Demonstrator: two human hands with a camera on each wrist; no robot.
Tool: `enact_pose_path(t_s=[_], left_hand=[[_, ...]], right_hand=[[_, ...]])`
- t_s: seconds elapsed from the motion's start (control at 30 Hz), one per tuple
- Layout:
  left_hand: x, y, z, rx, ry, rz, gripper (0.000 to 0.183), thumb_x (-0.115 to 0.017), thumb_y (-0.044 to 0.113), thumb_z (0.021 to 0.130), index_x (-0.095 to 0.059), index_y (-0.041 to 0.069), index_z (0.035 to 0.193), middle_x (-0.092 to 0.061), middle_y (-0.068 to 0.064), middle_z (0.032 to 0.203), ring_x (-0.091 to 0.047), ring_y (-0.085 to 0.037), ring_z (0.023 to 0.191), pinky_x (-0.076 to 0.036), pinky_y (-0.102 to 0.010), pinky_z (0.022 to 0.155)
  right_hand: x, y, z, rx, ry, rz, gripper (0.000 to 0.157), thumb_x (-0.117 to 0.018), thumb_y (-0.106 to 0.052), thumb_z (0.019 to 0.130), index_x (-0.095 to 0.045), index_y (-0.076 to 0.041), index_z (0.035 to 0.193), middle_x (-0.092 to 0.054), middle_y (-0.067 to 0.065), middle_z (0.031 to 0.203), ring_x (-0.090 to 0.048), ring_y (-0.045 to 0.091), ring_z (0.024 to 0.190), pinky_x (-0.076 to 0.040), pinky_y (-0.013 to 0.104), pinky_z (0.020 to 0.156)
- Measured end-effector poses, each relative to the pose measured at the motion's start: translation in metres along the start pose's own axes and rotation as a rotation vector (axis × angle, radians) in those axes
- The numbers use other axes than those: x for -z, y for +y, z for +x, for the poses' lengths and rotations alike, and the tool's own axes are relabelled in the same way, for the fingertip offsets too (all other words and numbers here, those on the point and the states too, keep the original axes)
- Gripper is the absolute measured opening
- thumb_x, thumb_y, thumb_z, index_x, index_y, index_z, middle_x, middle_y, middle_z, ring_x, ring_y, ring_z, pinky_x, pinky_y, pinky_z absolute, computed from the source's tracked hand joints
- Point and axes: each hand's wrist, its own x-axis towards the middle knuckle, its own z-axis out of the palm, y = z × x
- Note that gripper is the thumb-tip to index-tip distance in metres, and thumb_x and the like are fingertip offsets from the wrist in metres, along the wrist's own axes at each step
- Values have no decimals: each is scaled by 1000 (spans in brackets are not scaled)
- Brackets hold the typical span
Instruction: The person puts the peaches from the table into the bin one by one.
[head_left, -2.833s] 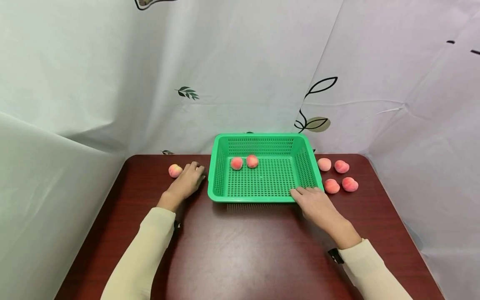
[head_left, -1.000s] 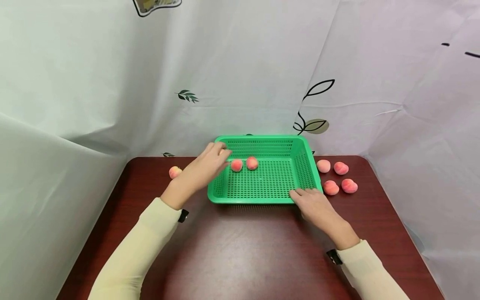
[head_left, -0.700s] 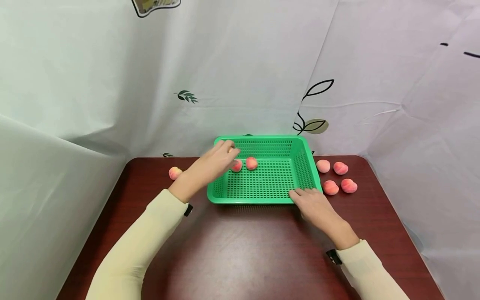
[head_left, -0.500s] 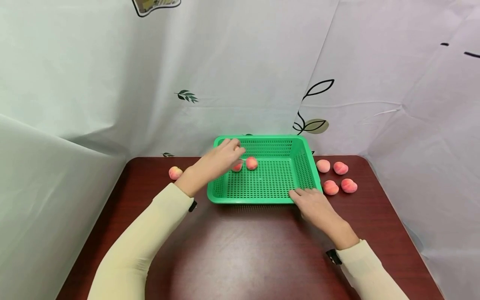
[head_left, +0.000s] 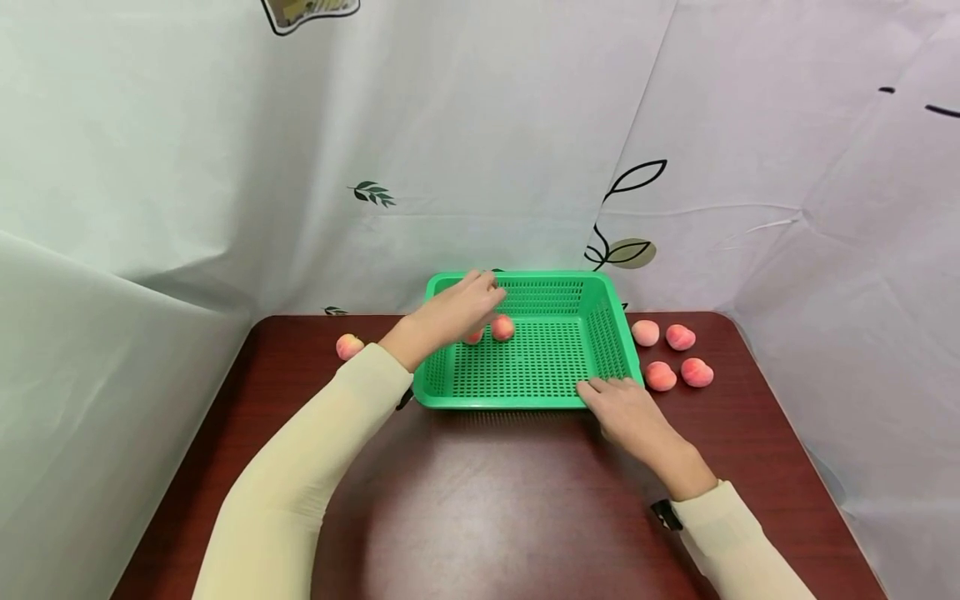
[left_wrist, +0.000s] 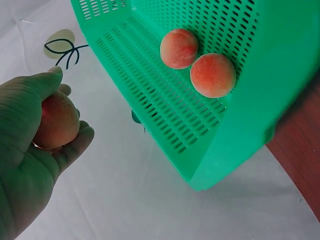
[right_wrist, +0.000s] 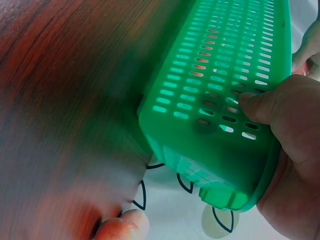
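Your left hand point(head_left: 456, 312) grips a peach point(left_wrist: 59, 121) over the green basket point(head_left: 510, 402), near the worktop's point(head_left: 480, 492) far edge; right hand point(head_left: 628, 414) clamps the near rim. Letting go too high risks bruising it or striking the two peaches point(left_wrist: 213, 75) inside; a slack right grip lets the basket skid.
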Motion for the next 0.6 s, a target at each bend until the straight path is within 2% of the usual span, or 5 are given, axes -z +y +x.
enact_pose_path(t_s=[0.17, 0.27, 0.47, 0.6], left_hand=[[1, 3, 10, 54, -93, -28, 31, -55, 18, 107, -60, 6, 135, -53, -14, 131, -50, -29, 116, -51, -34, 91], [0, 5, 16, 65, -141, -28, 33, -54, 10, 106, -57, 6, 138, -50, -14, 135, -47, -29, 120, -50, -35, 92], [-3, 8, 25, 33, -163, 37, 33, -49, 6, 106, -56, 6, 139, -51, -14, 133, -47, -28, 116, -49, -34, 91], [-4, 10, 31, 1, -172, 92, 34, -51, 5, 105, -57, 6, 138, -52, -16, 131, -49, -28, 112, -49, -34, 89]], right_hand=[[0, -1, 0, 3, 5, 2, 25, -65, 8, 80, -49, -10, 86, -56, 4, 75, -56, 27, 62, -40, 36, 58], [0, -1, 0, 4, 5, -2, 25, -65, 7, 80, -49, -10, 86, -56, 4, 75, -56, 27, 62, -40, 36, 58], [1, -1, 0, 4, 4, -1, 25, -66, 7, 80, -49, -10, 87, -56, 4, 75, -56, 27, 61, -41, 36, 58], [1, 0, -1, 6, 9, -2, 25, -66, 7, 80, -49, -10, 86, -57, 4, 75, -56, 27, 62, -42, 37, 58]])
